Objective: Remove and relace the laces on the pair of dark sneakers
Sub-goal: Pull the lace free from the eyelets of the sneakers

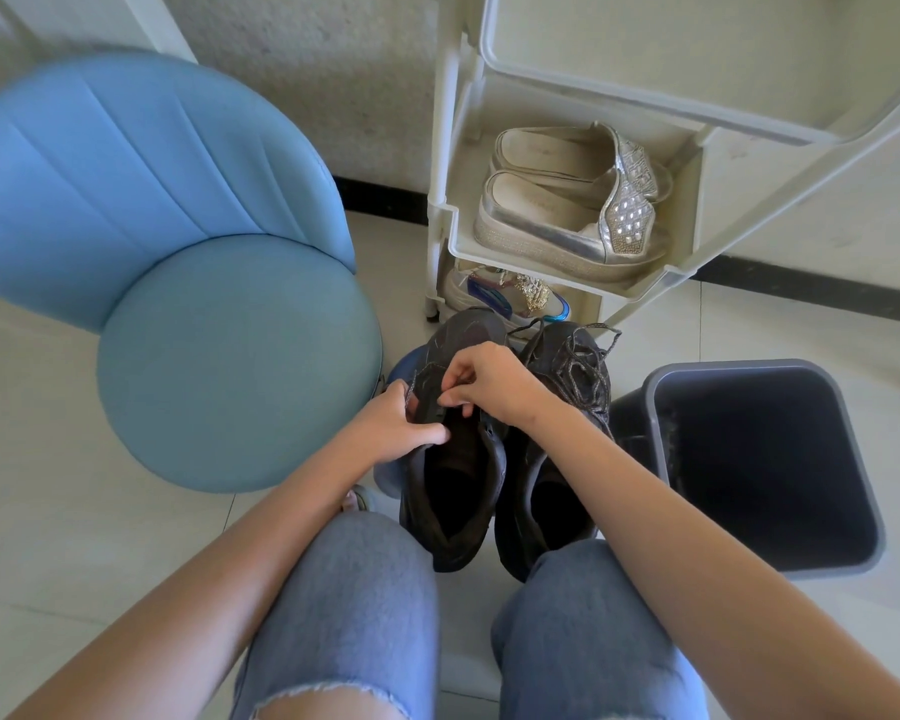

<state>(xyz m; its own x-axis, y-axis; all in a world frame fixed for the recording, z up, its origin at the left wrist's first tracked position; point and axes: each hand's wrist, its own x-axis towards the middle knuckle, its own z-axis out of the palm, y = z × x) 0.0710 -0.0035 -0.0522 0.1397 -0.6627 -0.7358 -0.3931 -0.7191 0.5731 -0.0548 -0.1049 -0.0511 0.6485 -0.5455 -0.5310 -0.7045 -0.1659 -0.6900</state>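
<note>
Between your knees, your left hand (385,433) grips one sneaker (453,511) by its collar, and your right hand (489,387) pinches its lace (417,379) at the eyelets. You seem mid-threading, so next draw it through gently. The other sneaker (557,491) stays laced.

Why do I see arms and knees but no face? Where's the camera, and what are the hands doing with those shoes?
The camera sits on the person's head and looks down, so you see only arms and knees. There is just this one picture. The left hand holds one dark sneaker steady while the right hand pinches its lace. The other sneaker beside it has its lace in. Around them stand a blue chair, a grey bin and a shoe rack.
</note>
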